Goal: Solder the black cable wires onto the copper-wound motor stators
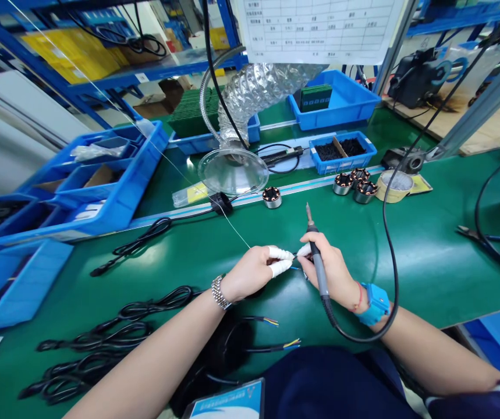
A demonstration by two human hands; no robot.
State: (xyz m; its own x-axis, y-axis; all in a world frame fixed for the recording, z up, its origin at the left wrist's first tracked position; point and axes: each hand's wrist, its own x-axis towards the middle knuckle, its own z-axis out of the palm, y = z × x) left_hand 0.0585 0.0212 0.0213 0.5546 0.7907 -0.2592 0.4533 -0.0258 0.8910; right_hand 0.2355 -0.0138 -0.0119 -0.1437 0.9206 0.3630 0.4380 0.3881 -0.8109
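White finger cots cover the fingertips of my left hand (261, 269), which is closed in a pinch on a thin wire end. A blue wire (294, 267) shows just by those fingertips. My right hand (329, 265) holds a soldering iron (318, 262) with its tip pointing up and away. The thumb and finger of that hand also meet the wire end from the right. Solder wire (236, 233) runs down from the upper left to my left hand. Below my wrists lie black cables with stripped coloured wire ends (292, 344).
Several coiled black power cords (136, 314) lie at left, beside blue bins (114, 203). Behind my hands stand a motor stator (272, 197), a clear fume hood (233, 171) and a blue parts tray (343, 166). Pliers (472, 233) lie at right. The iron's cable loops over my right wrist.
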